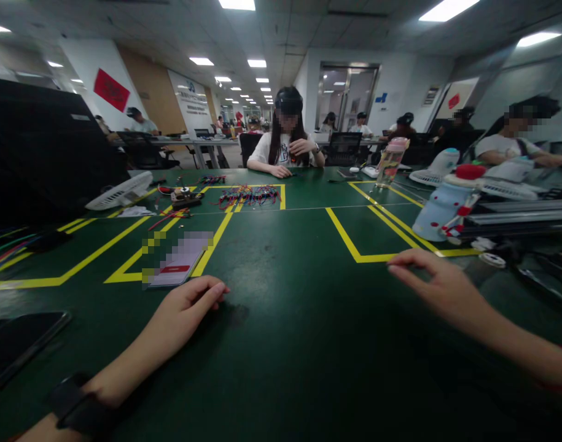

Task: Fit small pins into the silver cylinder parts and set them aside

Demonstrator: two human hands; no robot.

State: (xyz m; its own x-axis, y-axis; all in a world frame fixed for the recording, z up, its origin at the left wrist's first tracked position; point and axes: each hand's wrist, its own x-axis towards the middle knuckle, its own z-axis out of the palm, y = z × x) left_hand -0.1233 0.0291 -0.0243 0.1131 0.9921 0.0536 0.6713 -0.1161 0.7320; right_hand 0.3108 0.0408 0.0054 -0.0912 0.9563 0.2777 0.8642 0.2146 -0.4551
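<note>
Currently, nothing is held. Left hand [185, 310], fingers loosely curled together, is rested on the dark green table mat [299, 319], just beside the white flat paper card with a red stripe [177, 265]. Right hand [435, 285], fingers slightly apart, is kept low near the yellow tape line [349, 243]. Any lift of the card is judged best made by its near edge.

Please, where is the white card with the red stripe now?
In the head view the white card lies flat on the green table, left of centre, just beyond the left hand, at a yellow tape line.
</note>
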